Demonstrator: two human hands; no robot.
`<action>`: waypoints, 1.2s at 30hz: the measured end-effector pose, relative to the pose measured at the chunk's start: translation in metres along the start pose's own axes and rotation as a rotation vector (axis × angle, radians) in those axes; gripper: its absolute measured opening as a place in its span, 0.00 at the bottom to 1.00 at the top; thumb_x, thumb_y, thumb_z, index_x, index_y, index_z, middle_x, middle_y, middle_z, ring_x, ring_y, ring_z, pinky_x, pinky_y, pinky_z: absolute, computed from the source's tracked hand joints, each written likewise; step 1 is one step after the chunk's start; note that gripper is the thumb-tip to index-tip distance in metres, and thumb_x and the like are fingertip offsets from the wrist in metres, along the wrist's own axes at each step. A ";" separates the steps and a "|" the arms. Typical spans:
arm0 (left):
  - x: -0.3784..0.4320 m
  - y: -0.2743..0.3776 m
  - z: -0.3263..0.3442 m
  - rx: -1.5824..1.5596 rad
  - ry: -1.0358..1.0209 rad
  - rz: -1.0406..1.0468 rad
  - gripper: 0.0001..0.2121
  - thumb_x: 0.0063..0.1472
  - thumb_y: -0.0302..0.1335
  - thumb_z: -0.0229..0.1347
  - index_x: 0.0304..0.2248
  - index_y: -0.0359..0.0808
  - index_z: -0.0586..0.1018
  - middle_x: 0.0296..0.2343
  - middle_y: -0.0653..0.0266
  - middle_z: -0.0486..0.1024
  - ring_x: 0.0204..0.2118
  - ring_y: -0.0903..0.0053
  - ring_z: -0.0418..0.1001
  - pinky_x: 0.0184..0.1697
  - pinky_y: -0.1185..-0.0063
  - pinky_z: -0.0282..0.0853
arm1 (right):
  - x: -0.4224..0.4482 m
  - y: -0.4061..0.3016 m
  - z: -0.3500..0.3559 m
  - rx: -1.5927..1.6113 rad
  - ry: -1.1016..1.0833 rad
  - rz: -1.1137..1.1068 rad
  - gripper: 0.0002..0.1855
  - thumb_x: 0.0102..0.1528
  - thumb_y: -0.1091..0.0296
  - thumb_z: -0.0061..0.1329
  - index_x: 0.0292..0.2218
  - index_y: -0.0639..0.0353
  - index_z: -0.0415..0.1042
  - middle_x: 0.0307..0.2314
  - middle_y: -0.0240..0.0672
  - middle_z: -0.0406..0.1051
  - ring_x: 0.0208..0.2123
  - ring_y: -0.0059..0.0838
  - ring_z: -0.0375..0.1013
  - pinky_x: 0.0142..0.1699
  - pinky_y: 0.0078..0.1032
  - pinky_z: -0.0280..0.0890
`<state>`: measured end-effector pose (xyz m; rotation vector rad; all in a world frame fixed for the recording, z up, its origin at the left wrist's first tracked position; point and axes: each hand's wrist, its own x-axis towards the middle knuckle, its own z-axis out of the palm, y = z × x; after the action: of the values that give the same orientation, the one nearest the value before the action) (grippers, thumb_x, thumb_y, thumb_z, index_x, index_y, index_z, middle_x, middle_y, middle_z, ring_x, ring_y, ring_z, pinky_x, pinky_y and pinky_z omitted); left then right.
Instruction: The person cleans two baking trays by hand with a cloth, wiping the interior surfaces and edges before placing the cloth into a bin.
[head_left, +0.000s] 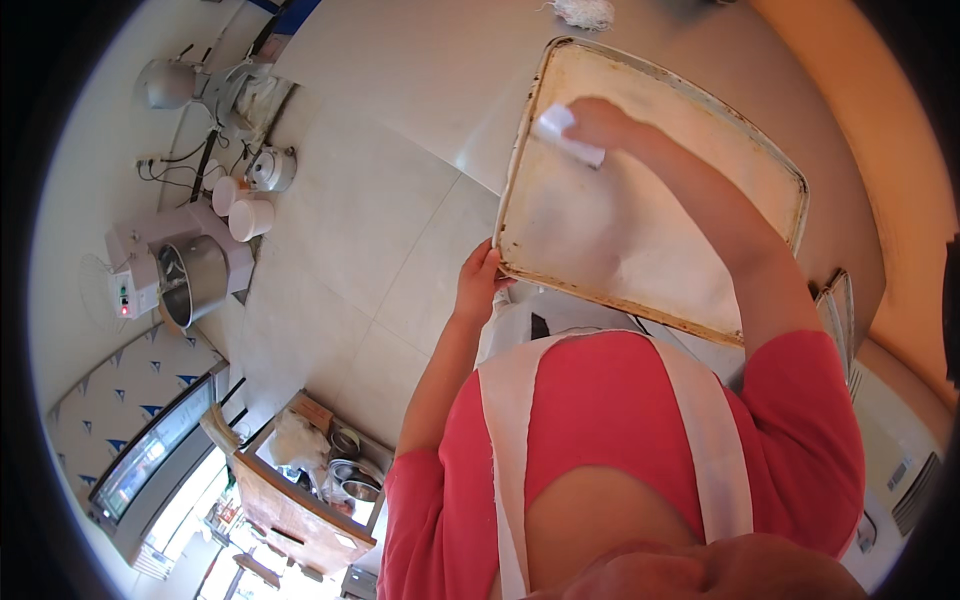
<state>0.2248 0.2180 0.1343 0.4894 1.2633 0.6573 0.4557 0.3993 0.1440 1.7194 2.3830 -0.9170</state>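
Note:
A large rectangular metal baking tray (675, 191) with a browned, worn rim lies tilted in front of me. My left hand (481, 274) grips its near left corner, the thumb at the rim and fingers beneath. Over the tray's far left part, my right hand (600, 124) holds a white scraper or folded cloth (562, 135) against or just above the surface; blur hides which it is and whether it touches. A bundle of whitish strings (585, 13) rests beyond the tray's far edge.
A mixer with a steel bowl (196, 279), white tubs (250, 219) and a kettle (271, 168) stand along the left wall. Lower left are a glass-fronted cabinet (154, 442) and a wooden board-topped table (300, 510) near metal bowls (360, 480). More trays (836, 315) stand upright at right.

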 end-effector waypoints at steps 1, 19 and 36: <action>0.002 0.001 0.001 -0.008 -0.023 0.001 0.16 0.53 0.32 0.36 0.41 0.35 0.61 0.28 0.67 0.66 0.28 0.84 0.65 0.27 0.87 0.63 | -0.011 -0.013 0.007 -0.011 -0.038 -0.028 0.14 0.35 0.61 0.43 0.25 0.60 0.67 0.22 0.43 0.66 0.26 0.38 0.66 0.31 0.30 0.60; 0.000 0.001 -0.006 0.028 -0.105 0.200 0.18 0.52 0.25 0.35 0.44 0.30 0.55 0.38 0.62 0.60 0.38 0.78 0.61 0.40 0.81 0.58 | -0.156 -0.033 0.108 0.729 0.368 0.414 0.12 0.41 0.65 0.38 0.25 0.65 0.63 0.19 0.45 0.65 0.22 0.40 0.65 0.28 0.29 0.59; 0.003 -0.008 -0.003 0.096 -0.167 0.270 0.24 0.43 0.13 0.31 0.45 0.28 0.51 0.43 0.58 0.54 0.43 0.74 0.57 0.44 0.80 0.54 | -0.081 -0.103 0.130 0.703 0.649 0.418 0.10 0.41 0.68 0.36 0.21 0.66 0.63 0.15 0.47 0.64 0.18 0.40 0.65 0.23 0.31 0.60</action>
<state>0.2240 0.2139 0.1258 0.7878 1.0836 0.7675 0.3588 0.2456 0.1118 3.0248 1.9138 -1.3814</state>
